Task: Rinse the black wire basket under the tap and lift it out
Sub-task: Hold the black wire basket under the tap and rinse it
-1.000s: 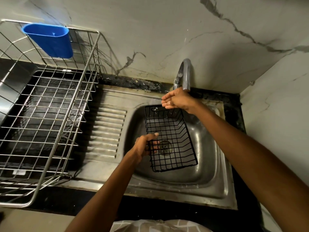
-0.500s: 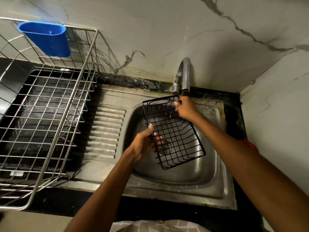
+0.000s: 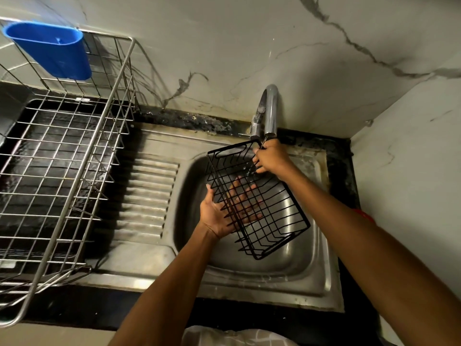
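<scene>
Since half a second ago, the left hand [image 3: 216,216] has opened flat, its spread fingers now pressed under the black rectangular wire basket [image 3: 257,196], which sits higher and more tilted over the stainless steel sink [image 3: 321,278]. At the far rim the right hand [image 3: 270,156] grips the basket, just below the curved chrome tap [image 3: 270,108].

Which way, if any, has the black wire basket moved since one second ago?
Yes. The black wire basket has risen off the sink floor, its far end tipped up towards the tap.
</scene>
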